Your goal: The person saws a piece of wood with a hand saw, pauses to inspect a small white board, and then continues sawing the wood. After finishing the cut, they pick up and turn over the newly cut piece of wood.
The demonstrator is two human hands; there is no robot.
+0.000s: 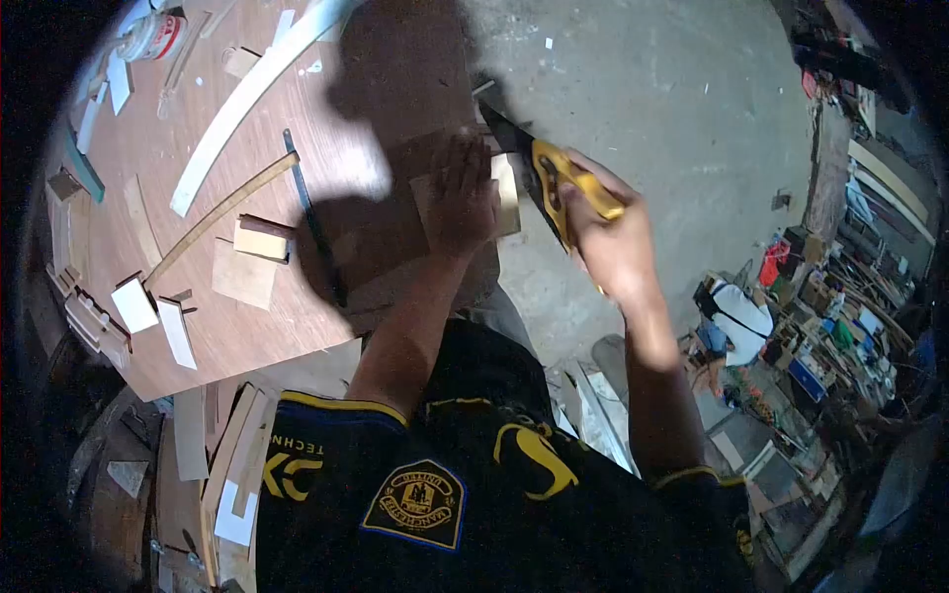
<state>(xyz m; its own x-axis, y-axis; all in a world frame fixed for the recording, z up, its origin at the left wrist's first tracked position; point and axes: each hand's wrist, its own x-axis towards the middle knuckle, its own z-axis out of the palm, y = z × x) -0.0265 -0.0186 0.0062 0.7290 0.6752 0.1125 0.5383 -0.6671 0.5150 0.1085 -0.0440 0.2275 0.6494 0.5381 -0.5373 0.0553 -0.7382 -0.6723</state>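
My right hand [618, 242] is wrapped around the yellow handle of a handsaw [550, 163]. Its dark blade points toward the far side, just beyond the edge of the wooden table [232, 346]. Shadow falls over my left hand [463, 203], which lies flat with fingers stretched out on a thin wooden board [425, 203] at that edge. A pale end of wood [508, 193] sticks out past the table edge, between my left fingers and the saw.
On the table are a long curved white strip [252, 99], a curved wooden strip [222, 210], a dark narrow blade [308, 212], small wood blocks [261, 239] and a white tub [153, 38]. A person [736, 321] crouches at right beside piled scrap and tools [840, 336].
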